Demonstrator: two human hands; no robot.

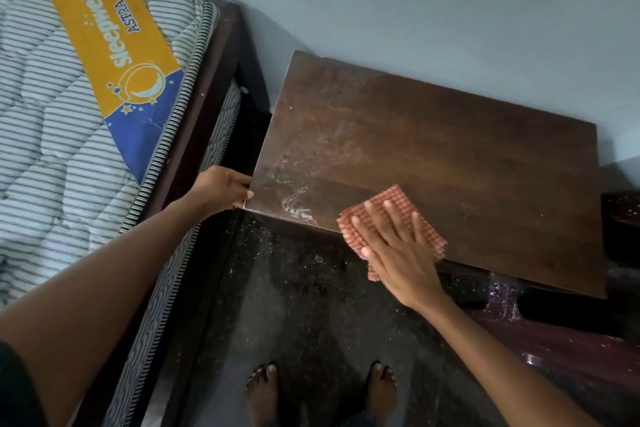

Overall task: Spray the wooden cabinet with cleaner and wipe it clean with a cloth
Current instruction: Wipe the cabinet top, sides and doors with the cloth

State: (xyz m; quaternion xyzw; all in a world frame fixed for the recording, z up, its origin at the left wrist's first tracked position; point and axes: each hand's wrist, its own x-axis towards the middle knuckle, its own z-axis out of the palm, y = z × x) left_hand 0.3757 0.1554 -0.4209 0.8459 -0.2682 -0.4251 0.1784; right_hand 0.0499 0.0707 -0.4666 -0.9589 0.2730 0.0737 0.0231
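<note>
The dark wooden cabinet (433, 149) stands against the wall, its flat top facing me. Whitish foamy streaks of cleaner (294, 194) lie near its front left corner. A red-and-white checked cloth (391, 208) lies folded on the top at the front edge. My right hand (394, 253) presses flat on the cloth with straight, spread fingers. My left hand (225, 187) grips the cabinet's front left corner, its fingertips hidden behind the edge. No spray bottle is in view.
A bed with a dark wooden frame (214, 87) and a striped mattress (52, 114) runs along the left, close to the cabinet. Dark speckled floor (294, 305) lies below, with my bare feet (322, 388) on it. A dark maroon object (571, 357) sits at the lower right.
</note>
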